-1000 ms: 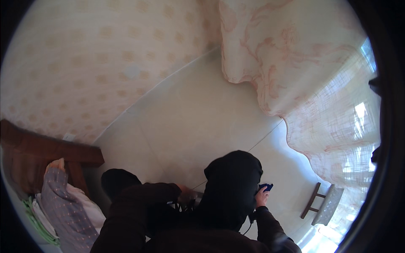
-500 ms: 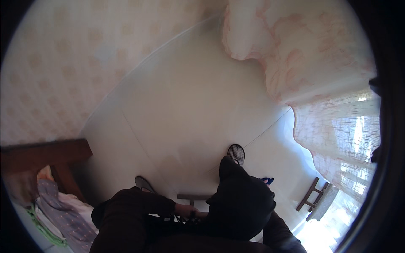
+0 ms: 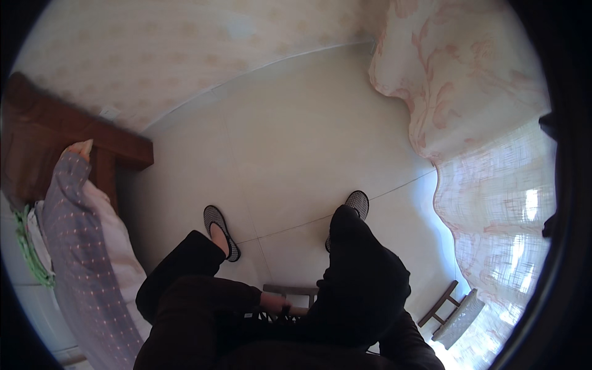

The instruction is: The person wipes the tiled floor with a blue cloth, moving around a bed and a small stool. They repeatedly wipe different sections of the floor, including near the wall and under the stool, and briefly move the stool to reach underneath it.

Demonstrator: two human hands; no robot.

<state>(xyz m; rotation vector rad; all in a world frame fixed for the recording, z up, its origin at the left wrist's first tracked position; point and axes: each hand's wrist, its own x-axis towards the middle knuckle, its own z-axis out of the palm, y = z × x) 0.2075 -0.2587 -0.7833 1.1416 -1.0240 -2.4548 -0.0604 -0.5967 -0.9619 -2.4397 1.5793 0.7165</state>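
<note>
My left hand [image 3: 274,301] is low between my knees, just coming out of its dark sleeve. Its fingers look curled, beside a small tangle of dark straps or cords [image 3: 285,313]; what they grip is too dark to make out. A wooden frame [image 3: 288,288], like part of a stool, shows just beyond this hand. On the right, my forearm [image 3: 404,339] in a dark sleeve runs behind my right thigh. The right hand itself is hidden there.
A wooden bed frame [image 3: 123,145] with a grey dotted quilt [image 3: 86,265] stands at left. On the right hang a patterned curtain [image 3: 431,92] and a small stool [image 3: 453,317]. My checkered slippers [image 3: 217,231] rest on pale floor tiles [image 3: 290,142].
The view has shifted, bringing more of the bed and quilt in. My left foot and leg show further forward. The right hand, with a dark blue thing, has gone behind the right leg.
</note>
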